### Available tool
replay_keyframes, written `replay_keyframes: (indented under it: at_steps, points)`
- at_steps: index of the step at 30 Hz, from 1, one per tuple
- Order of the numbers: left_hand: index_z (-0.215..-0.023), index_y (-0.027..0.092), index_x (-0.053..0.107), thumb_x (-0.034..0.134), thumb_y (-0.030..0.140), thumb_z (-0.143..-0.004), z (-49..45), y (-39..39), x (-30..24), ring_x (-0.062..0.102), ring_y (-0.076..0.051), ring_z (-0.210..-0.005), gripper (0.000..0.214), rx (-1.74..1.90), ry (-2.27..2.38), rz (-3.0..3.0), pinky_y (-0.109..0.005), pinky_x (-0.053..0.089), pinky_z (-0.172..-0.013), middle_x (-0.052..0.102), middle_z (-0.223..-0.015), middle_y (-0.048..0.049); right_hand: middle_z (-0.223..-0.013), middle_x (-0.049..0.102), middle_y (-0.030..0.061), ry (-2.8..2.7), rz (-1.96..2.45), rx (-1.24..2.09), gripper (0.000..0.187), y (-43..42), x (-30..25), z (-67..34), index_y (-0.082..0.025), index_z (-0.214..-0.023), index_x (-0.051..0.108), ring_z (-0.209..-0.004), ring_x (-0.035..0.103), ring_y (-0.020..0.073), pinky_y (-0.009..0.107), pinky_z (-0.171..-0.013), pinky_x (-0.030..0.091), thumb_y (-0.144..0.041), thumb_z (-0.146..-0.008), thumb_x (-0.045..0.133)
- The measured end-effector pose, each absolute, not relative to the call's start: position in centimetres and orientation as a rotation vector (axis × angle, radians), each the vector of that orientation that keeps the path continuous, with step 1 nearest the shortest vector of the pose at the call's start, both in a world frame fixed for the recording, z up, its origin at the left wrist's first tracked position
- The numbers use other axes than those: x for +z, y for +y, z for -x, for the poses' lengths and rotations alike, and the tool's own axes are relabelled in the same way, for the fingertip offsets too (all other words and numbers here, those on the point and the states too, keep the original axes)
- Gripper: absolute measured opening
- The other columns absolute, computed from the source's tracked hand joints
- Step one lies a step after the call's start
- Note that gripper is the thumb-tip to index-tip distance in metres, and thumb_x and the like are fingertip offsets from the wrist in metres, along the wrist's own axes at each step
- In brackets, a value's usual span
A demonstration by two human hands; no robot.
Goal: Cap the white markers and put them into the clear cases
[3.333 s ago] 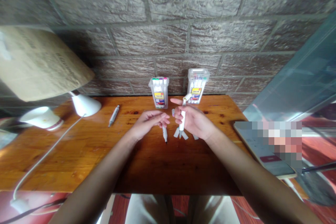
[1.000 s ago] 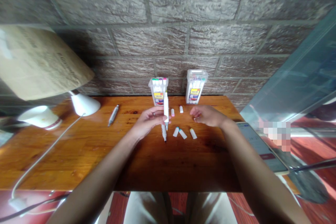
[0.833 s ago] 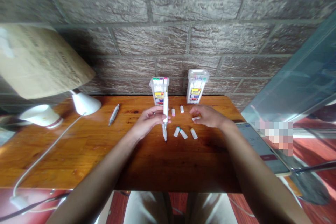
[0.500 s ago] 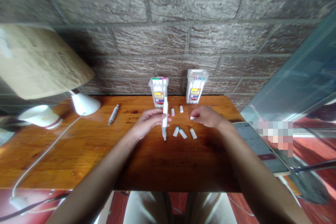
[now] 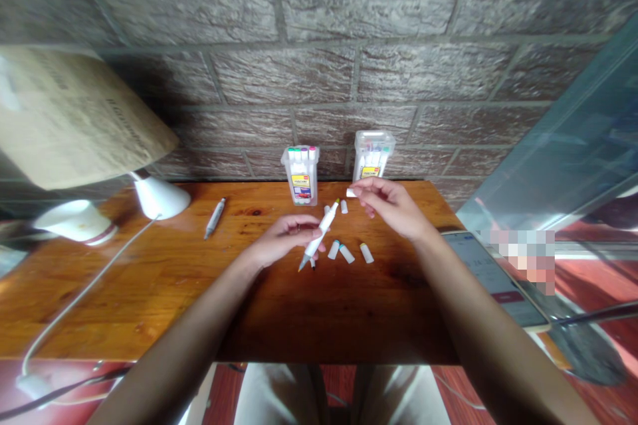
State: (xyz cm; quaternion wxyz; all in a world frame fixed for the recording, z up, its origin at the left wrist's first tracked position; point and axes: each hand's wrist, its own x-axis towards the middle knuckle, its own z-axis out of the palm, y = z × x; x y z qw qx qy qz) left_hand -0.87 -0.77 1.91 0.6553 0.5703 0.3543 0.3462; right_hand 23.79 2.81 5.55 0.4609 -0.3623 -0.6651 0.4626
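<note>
My left hand (image 5: 284,239) now tilts the uncapped white marker (image 5: 319,234) above the wooden tabletop (image 5: 149,292); my right-hand fingers (image 5: 366,191), pinching a small white cap (image 5: 351,192), have risen beside its tip, suggesting recapping.

Single head view, forward and down over the wooden table (image 5: 149,292), brick wall (image 5: 319,46) close behind

The marker (image 5: 319,234) in my left hand (image 5: 282,239) is white with a yellowish tip, the cap (image 5: 351,192) in my right hand (image 5: 393,209) is white, and the table (image 5: 149,292) is glossy orange-brown wood with dark knots.
</note>
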Motion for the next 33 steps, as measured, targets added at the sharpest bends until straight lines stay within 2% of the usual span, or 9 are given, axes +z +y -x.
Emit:
replay_keyframes:
  at_steps: [6,21,27,33]
  points:
    - [-0.093,0.013,0.066,0.076,0.038,-0.08,0.8,-0.9,1.9,0.071,-0.018,-0.061,0.03,0.753,0.788,-1.33,-0.028,0.058,-0.063,0.076,-0.077,-0.0063,-0.062,0.056,-0.0037,-1.544,0.851,1.204,0.031,2.8,5.1,-23.4,-0.018,-0.086,0.069,-0.052,0.042,0.0079,0.023,-0.051,0.034,-0.048,-0.08,0.074]
    - [-0.095,0.012,0.069,0.076,0.035,-0.081,0.7,-1.1,2.4,0.071,-0.017,-0.064,0.028,0.678,0.762,-1.367,-0.027,0.056,-0.064,0.077,-0.082,-0.0088,-0.077,0.066,0.0013,-1.782,0.85,1.338,0.039,2.3,4.5,-22.6,-0.017,-0.103,0.075,-0.059,0.046,0.0099,0.023,-0.053,0.036,-0.05,-0.084,0.068]
    - [-0.096,0.012,0.07,0.078,0.035,-0.079,0.5,-1.2,2.3,0.069,-0.015,-0.063,0.03,0.709,0.805,-1.376,-0.025,0.056,-0.062,0.076,-0.083,-0.0073,-0.069,0.062,-0.0003,-1.854,0.896,1.285,0.04,2.1,4.7,-22.3,-0.015,-0.084,0.075,-0.06,0.047,0.0103,0.024,-0.056,0.036,-0.054,-0.081,0.069]
    - [-0.095,0.012,0.073,0.08,0.037,-0.076,0.6,-1.0,2.2,0.068,-0.015,-0.061,0.032,0.761,0.863,-1.407,-0.024,0.054,-0.059,0.074,-0.08,-0.0057,-0.066,0.06,-0.0011,-1.795,0.909,1.338,0.039,1.8,4.6,-21.8,-0.015,-0.084,0.074,-0.057,0.047,0.0095,0.023,-0.053,0.035,-0.054,-0.081,0.069]
